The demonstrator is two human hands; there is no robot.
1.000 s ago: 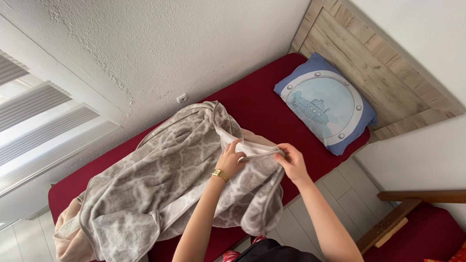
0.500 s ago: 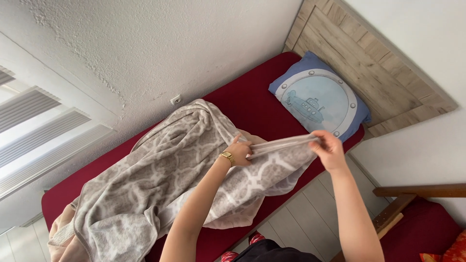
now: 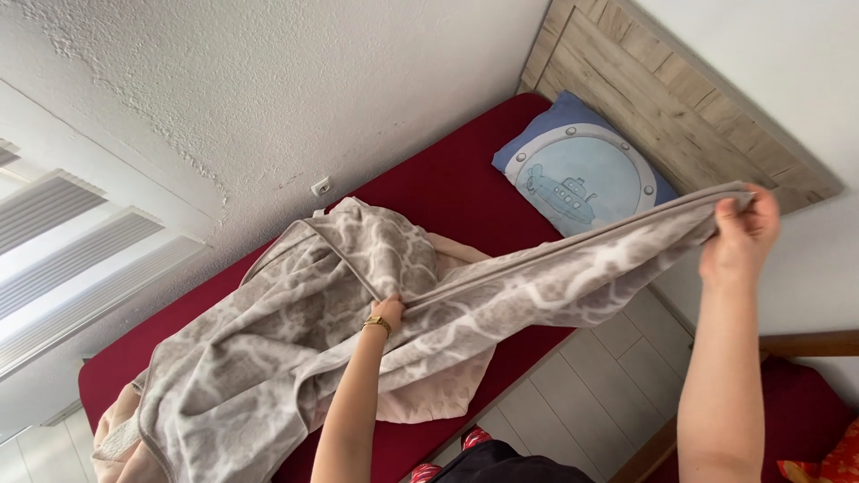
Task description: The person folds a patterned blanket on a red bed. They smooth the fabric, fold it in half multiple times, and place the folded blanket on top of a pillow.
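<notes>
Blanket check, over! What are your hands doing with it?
Left hand pinching blanket edge low. Right hand holding the edge raised, pulled taut. Blanket bunched on red mattress. Pillow behind, untouched.

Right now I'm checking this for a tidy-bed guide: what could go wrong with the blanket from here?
The right hand pinches only the blanket edge, stretched taut to the left hand; it could slip free. The bulk lies bunched on the red mattress and may drag toward the floor.

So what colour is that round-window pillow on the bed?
The square pillow is blue, with a pale blue porthole and a little submarine picture; the head view shows it best.
</notes>
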